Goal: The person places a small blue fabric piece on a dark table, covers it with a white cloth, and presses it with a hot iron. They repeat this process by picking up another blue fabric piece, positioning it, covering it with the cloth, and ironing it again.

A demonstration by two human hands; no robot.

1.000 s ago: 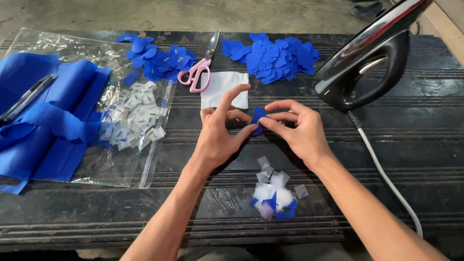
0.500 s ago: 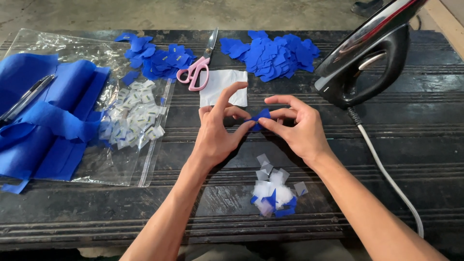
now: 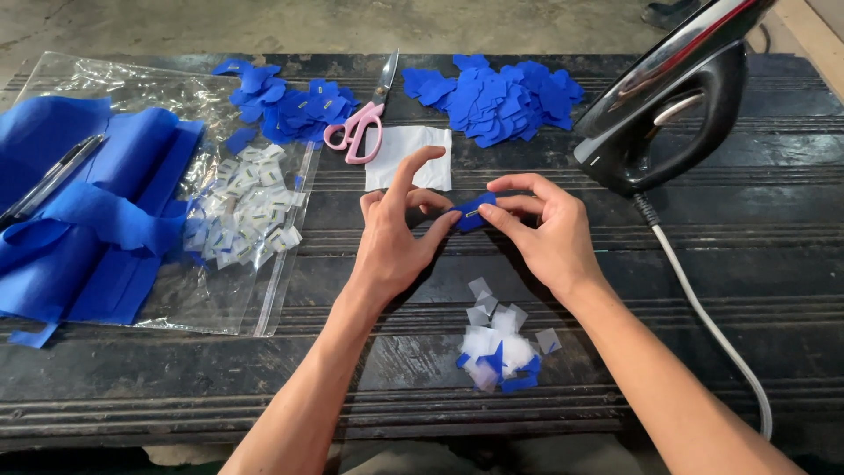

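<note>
My left hand [image 3: 397, 236] and my right hand [image 3: 543, 232] meet over the middle of the dark table, both pinching one small blue fabric piece [image 3: 475, 212] between thumb and fingers. My left index finger points up, free of the piece. Just behind the hands lies a white cloth square [image 3: 410, 154]. Below the hands sits a little heap of white and blue scraps [image 3: 499, 345].
Pink-handled scissors [image 3: 360, 124] lie at the back between two piles of blue cut pieces [image 3: 501, 97] [image 3: 286, 101]. A black iron [image 3: 673, 97] stands at the right, its white cord [image 3: 712, 330] trailing forward. A clear plastic bag [image 3: 230, 268] holds white tabs [image 3: 246, 207] beside folded blue fabric [image 3: 83, 224] with a pen [image 3: 51, 179].
Both hands stay in place over the table; the fingers shift slightly on the blue piece, and my left index finger lifts a little higher.
</note>
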